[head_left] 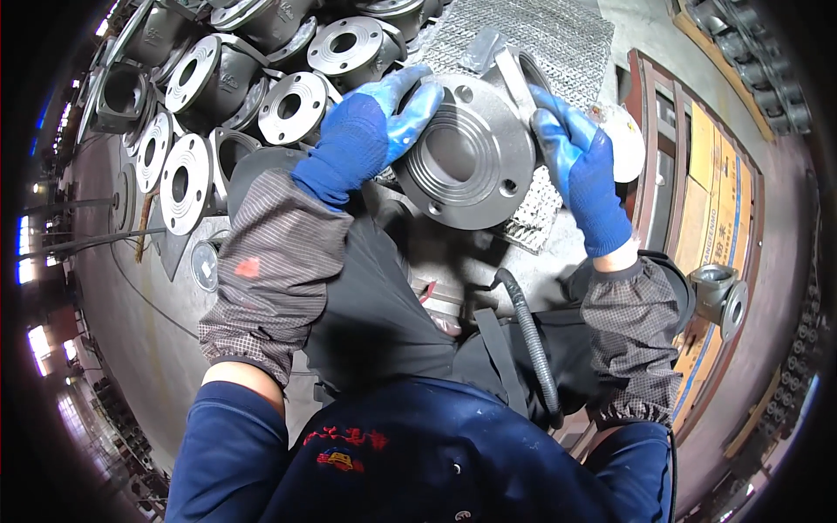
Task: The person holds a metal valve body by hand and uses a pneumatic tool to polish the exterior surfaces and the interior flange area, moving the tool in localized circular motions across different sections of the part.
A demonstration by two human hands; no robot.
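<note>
A grey cast-metal flanged valve body [516, 161] is held up in front of me, its round machined flange facing me. That flange has a ringed central bore and bolt holes near its rim. My left hand [370, 122], in a blue coated glove, is closed on the flange's upper left edge, with some fingertips hidden behind. On the other side my right hand [575, 152], gloved alike, grips the body beside a second flange seen nearly edge-on. A clear plastic piece [482, 50] lies just beyond the valve body.
Several similar flanged castings [290, 107] are piled at the left and far left. Silvery quilted sheeting [558, 39] lies beyond my hands. A white round object [621, 144] is by my right hand. A brown metal frame holds cardboard [711, 192]; another casting [719, 296] sits there. A grey corrugated hose [530, 336] runs near my lap.
</note>
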